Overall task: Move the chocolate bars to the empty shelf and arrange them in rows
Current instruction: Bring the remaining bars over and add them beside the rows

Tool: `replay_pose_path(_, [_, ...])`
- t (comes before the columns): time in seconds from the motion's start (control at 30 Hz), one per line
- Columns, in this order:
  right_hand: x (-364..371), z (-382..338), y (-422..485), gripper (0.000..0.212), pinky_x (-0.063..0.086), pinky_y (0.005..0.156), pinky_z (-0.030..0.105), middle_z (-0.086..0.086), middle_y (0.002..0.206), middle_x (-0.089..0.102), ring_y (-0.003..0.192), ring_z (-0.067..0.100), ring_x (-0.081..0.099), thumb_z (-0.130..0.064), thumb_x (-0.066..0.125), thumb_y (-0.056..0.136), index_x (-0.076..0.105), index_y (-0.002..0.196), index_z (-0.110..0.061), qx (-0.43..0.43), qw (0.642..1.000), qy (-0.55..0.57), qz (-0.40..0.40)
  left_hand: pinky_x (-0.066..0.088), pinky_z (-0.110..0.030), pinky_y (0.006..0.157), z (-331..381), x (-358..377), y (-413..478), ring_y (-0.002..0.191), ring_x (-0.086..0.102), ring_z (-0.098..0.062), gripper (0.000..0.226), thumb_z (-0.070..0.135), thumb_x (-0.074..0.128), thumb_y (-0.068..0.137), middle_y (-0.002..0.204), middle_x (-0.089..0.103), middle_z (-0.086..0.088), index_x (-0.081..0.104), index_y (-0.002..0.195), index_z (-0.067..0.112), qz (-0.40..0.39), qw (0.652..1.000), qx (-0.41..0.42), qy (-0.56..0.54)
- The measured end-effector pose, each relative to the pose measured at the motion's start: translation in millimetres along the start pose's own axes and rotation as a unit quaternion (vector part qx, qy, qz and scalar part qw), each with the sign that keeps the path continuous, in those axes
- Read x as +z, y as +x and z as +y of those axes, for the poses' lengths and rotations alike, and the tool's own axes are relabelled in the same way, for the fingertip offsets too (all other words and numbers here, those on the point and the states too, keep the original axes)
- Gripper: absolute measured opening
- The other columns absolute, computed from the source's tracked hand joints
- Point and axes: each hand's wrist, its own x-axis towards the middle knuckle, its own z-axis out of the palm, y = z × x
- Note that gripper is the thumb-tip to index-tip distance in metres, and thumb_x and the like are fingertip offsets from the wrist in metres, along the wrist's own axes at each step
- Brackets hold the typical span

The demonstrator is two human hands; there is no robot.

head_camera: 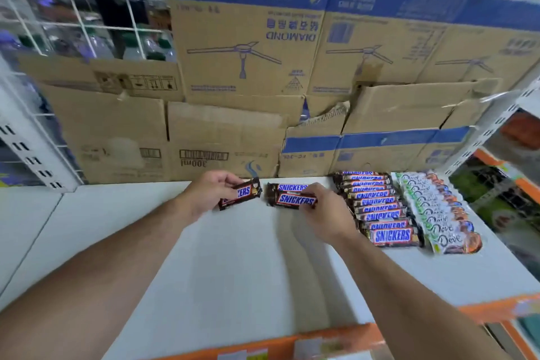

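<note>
On the white shelf (233, 257), my left hand (204, 193) grips a brown Snickers bar (242, 193), tilted, just above the shelf near the back. My right hand (324, 213) pinches the right end of a second Snickers bar (293, 200), which lies against a third bar (287, 186) behind it. To the right runs a row of several Snickers bars (380, 207), overlapping front to back. Beside it is a row of several white Dove bars (438, 213).
Flattened cardboard boxes (248, 67) line the back of the shelf. White slotted uprights stand at the left (32, 155) and right (491, 128). An orange price rail (292, 342) edges the shelf front. Bottled goods show behind a wire grid at upper left.
</note>
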Motion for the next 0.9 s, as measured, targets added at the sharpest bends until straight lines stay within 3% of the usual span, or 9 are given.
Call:
replay_pose_path(0.13, [12.5,6.4,7.5,0.037,0.051,0.072,0.036,0.002,0.118,0.051,0.113,0.026,0.044,-0.03,0.053,0.083,0.058,0.119,-0.024,-0.078,0.988,-0.111,0.067,0.037,-0.028,0.061,4.1,7.9,-0.8,0.071,0.061,-0.023,0.024,-0.007,0.063,0.08,0.084,0.07,-0.009,0.069,0.087,0.015,0.027,1.0,-0.009,0.005])
replay_pose_path(0.23, [20.5,10.4,8.9,0.046,0.052,0.074,0.038,0.003,0.124,0.053,0.117,0.028,0.042,-0.037,0.046,0.079,0.059,0.121,-0.024,-0.134,0.977,-0.144,0.079,0.039,-0.029,0.062,6.7,7.7,2.4,0.069,0.062,-0.022,0.025,-0.006,0.063,0.079,0.081,0.071,-0.008,0.071,0.086,0.016,0.044,0.999,-0.018,0.011])
replay_pose_path(0.37, [28.1,17.0,13.1,0.049,0.051,0.076,0.042,-0.004,0.123,0.057,0.115,0.025,0.047,-0.041,0.035,0.082,0.057,0.124,-0.03,-0.132,0.976,-0.163,0.061,0.041,-0.032,0.07,3.8,11.3,5.4,0.073,0.062,-0.024,0.025,-0.008,0.063,0.078,0.086,0.071,-0.014,0.071,0.086,0.015,0.056,0.998,-0.026,0.007])
replay_pose_path(0.57, [37.7,24.6,15.3,0.045,0.048,0.076,0.043,-0.006,0.124,0.056,0.117,0.024,0.048,-0.037,0.039,0.082,0.054,0.124,-0.031,-0.131,0.975,-0.151,0.102,0.043,-0.033,0.075,4.9,16.2,6.1,0.077,0.063,-0.022,0.023,-0.006,0.065,0.079,0.087,0.071,-0.012,0.071,0.085,0.016,0.057,0.998,-0.023,0.014])
replay_pose_path(0.8, [40.3,21.6,13.2,0.046,0.049,0.081,0.045,-0.004,0.128,0.055,0.122,0.023,0.043,-0.038,0.037,0.085,0.05,0.129,-0.029,-0.124,0.973,-0.177,0.084,0.042,-0.028,0.068,4.7,13.1,4.1,0.073,0.061,-0.016,0.022,-0.002,0.067,0.08,0.087,0.071,-0.008,0.071,0.086,0.018,0.042,0.998,-0.02,0.032])
replay_pose_path(0.9, [33.0,16.7,8.8,0.051,0.048,0.087,0.048,0.006,0.138,0.049,0.128,0.029,0.04,-0.036,0.04,0.087,0.046,0.136,-0.025,-0.117,0.969,-0.201,0.083,0.043,-0.017,0.056,2.5,17.9,2.6,0.065,0.061,-0.008,0.022,-0.001,0.068,0.08,0.082,0.072,-0.002,0.071,0.085,0.021,0.044,0.998,-0.003,0.052])
